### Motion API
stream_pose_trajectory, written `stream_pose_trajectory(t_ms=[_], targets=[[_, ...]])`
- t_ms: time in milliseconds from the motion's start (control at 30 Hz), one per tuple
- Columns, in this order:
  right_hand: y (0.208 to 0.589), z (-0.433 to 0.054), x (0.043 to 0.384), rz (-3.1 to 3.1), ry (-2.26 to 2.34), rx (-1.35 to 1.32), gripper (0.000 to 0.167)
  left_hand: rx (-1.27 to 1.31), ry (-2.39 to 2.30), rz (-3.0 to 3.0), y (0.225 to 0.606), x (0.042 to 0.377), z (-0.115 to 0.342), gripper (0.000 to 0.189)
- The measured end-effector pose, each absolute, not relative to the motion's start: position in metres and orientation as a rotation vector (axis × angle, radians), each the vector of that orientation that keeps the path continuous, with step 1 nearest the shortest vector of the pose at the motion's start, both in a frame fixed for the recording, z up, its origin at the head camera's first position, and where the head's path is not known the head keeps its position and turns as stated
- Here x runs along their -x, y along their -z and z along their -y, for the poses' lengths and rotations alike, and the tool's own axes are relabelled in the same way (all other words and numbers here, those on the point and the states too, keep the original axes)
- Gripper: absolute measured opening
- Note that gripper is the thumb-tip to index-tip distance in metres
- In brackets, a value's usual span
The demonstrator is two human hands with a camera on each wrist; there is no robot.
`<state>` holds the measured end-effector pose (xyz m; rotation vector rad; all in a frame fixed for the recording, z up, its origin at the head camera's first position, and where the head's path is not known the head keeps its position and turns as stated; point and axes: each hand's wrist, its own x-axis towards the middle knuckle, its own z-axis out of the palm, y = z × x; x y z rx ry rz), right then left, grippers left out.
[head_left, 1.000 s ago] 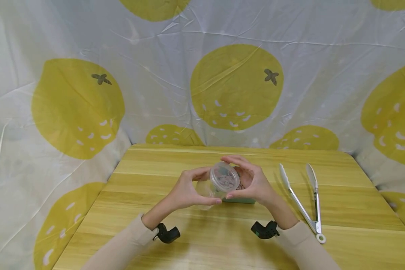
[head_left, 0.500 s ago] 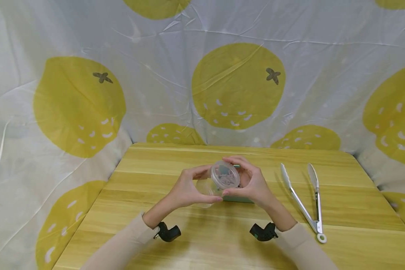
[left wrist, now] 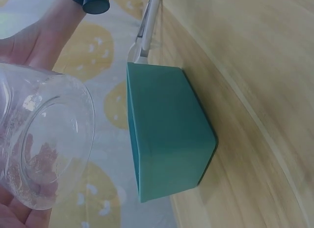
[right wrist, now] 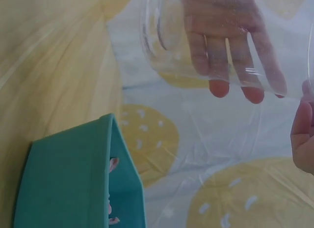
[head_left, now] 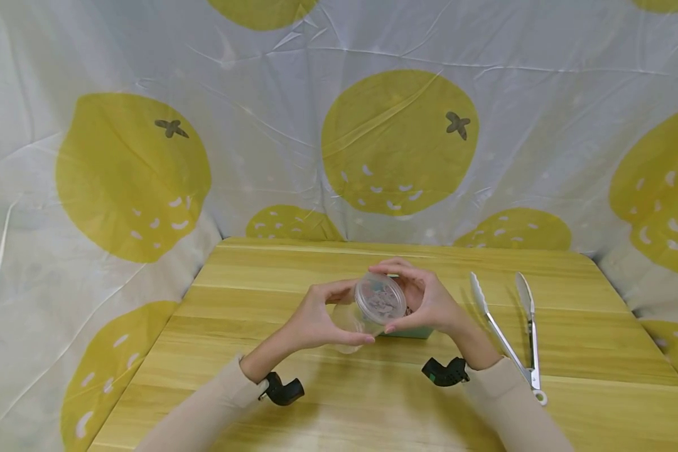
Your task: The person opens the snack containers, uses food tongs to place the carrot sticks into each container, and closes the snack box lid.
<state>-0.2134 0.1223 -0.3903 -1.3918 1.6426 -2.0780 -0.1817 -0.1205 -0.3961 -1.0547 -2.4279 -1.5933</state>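
I hold a clear plastic jar (head_left: 367, 311) above the middle of the counter (head_left: 260, 282), tilted, with its lid (head_left: 380, 297) facing up toward me. My left hand (head_left: 316, 320) grips the jar body from the left: fingers curl round the far side, thumb lies along the near side. My right hand (head_left: 424, 301) grips the lid rim, fingers curled over the far edge and thumb on the near edge. Both grips are closed on the jar; neither is released.

The jar base (left wrist: 46, 154) shows in the left wrist view; its wall (right wrist: 196, 46) shows in the right wrist view, with my left fingers (right wrist: 218, 66) visible through it. Small pale pieces sit inside the jar; I cannot tell what they are.

A teal box (left wrist: 167, 134) rests on the counter directly below and behind the jar. Metal tongs (head_left: 514, 333) lie near the right edge of the counter, well apart from my hands. A lemon-print cloth (head_left: 395, 138) hangs behind the counter's far edge.
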Motion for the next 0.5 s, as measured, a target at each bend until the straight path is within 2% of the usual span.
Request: stream_pose_trajectory(t_ms=[333, 500], targets=[[0.391, -0.1216, 0.2094, -1.619, 2.123, 1.411, 0.094, 1.073, 1.594, 2.407, 0.3969, 0.1831, 0.1221, 0.073], [0.3935, -0.1208, 0.2041, -1.711, 2.191, 1.383, 0.088, 1.022, 1.572, 2.419, 0.3924, 0.1825, 0.1223, 0.074]])
